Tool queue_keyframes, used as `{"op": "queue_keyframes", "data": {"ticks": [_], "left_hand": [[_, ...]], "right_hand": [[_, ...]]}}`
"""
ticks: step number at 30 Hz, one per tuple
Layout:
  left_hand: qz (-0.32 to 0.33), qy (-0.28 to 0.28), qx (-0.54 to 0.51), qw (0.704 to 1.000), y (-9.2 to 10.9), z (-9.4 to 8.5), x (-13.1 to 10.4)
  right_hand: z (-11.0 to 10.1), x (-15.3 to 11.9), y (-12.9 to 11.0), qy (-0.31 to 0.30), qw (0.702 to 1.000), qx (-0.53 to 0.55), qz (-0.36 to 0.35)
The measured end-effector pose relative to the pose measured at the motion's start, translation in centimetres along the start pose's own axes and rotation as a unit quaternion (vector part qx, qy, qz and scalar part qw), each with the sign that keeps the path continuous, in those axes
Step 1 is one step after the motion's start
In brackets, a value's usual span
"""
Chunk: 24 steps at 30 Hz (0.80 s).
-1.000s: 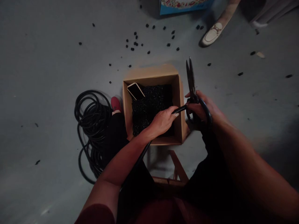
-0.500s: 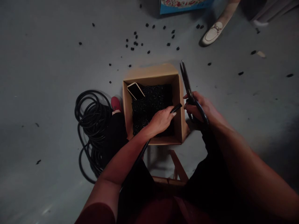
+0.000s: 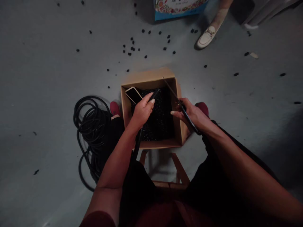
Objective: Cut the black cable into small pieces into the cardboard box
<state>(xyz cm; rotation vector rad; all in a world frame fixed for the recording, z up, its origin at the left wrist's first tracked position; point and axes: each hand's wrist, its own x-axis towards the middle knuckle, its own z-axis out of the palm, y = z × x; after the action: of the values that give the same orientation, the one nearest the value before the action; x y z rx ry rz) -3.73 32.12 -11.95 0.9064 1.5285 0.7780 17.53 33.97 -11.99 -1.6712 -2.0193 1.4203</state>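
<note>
My left hand (image 3: 142,111) is closed around a black ribbed hose (image 3: 155,94), whose free end sticks up past my thumb over the cardboard box (image 3: 161,144). Below the wrist the hose runs down beside my forearm toward my lap. At the box's right rim, my right hand (image 3: 188,112) holds a pair of scissors (image 3: 171,90), seen nearly edge-on, with the tips pointing up and left over the box. Many small black cut pieces (image 3: 161,123) fill the box. A phone (image 3: 133,94) leans in its upper left corner, partly behind my left hand.
A coil of black hose (image 3: 91,123) lies on the floor by my left leg. Several black bits (image 3: 132,48) are scattered beyond the box. Another person's shoe (image 3: 206,37) and a blue printed carton (image 3: 180,12) are farther off. A wooden stool (image 3: 180,168) shows below.
My left hand has moved left and up with the hose end, away from the scissors. My right hand has turned the scissors so their tips point left over the box. The view has shifted slightly.
</note>
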Motion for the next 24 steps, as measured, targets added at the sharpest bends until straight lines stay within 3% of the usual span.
{"op": "queue_keyframes", "data": {"ticks": [6, 24], "left_hand": [[-0.038, -0.025, -0.086, 0.995, 0.9, 0.4, -0.2], [-0.022, -0.062, -0.079, 0.995, 0.2, 0.7, -0.4]], "right_hand": [[0.5, -0.1, 0.0, -0.029, 0.997, -0.065, -0.002], [0.4, -0.2, -0.9, -0.086, 0.996, -0.008, -0.029]]}}
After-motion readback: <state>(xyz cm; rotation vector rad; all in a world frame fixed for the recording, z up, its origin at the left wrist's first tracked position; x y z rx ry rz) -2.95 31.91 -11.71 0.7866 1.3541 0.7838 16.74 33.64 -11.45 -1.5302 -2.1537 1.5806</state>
